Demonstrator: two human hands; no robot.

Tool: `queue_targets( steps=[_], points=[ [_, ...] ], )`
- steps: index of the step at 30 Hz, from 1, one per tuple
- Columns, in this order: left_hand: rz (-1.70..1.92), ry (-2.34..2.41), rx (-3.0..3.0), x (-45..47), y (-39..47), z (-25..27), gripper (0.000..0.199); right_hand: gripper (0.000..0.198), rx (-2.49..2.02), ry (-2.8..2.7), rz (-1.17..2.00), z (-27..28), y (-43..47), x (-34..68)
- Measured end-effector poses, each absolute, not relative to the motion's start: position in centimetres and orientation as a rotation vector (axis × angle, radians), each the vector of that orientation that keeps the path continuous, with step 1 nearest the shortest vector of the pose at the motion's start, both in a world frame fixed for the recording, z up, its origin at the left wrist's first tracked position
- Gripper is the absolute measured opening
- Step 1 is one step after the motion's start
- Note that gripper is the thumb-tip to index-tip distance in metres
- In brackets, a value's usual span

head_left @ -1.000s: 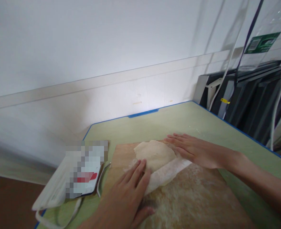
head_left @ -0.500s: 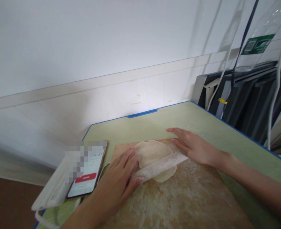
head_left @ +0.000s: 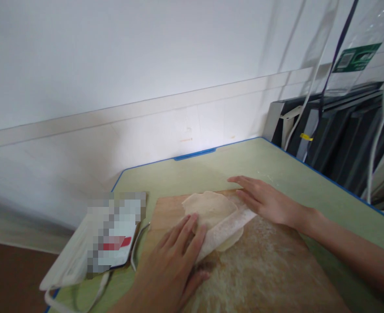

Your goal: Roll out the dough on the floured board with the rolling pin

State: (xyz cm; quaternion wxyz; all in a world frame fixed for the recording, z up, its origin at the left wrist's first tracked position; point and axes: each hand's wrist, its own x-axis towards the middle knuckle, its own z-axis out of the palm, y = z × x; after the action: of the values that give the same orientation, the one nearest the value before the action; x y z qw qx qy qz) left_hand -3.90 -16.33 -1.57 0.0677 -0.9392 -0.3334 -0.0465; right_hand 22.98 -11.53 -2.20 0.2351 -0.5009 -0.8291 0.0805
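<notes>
A flour-dusted rolling pin (head_left: 222,231) lies slantwise across a thin, flat sheet of dough (head_left: 209,204) on a floury wooden board (head_left: 260,269). My left hand (head_left: 172,256) rests at the pin's lower left end, fingers stretched over the dough's near left edge and thumb apart from them on the board side. That end of the pin is hidden under the hand. At the upper right end, my right hand (head_left: 265,200) lies with its palm on the pin, fingers extended past it toward the table. Neither hand is curled round the pin.
Left of the board, a phone (head_left: 120,258), partly blurred out, leans by a white box-like device (head_left: 69,265) with a white cable (head_left: 102,289). A white wall (head_left: 146,139) backs the green table (head_left: 237,158). Dark panels (head_left: 338,134) and a hanging plastic bottle (head_left: 358,58) are at right.
My left hand has slid toward me and to the right, its fingers now flatter and more spread over the dough. The pin and my right hand have hardly moved.
</notes>
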Motion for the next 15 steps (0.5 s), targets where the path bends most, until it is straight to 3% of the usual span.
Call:
queue_targets(
  steps=[15],
  points=[
    [-0.119, -1.184, -2.749, -4.8, -13.9, -0.9, 0.049, 0.037, -1.362, -2.275, 0.235, -1.9, -11.9, 22.8]
  ],
)
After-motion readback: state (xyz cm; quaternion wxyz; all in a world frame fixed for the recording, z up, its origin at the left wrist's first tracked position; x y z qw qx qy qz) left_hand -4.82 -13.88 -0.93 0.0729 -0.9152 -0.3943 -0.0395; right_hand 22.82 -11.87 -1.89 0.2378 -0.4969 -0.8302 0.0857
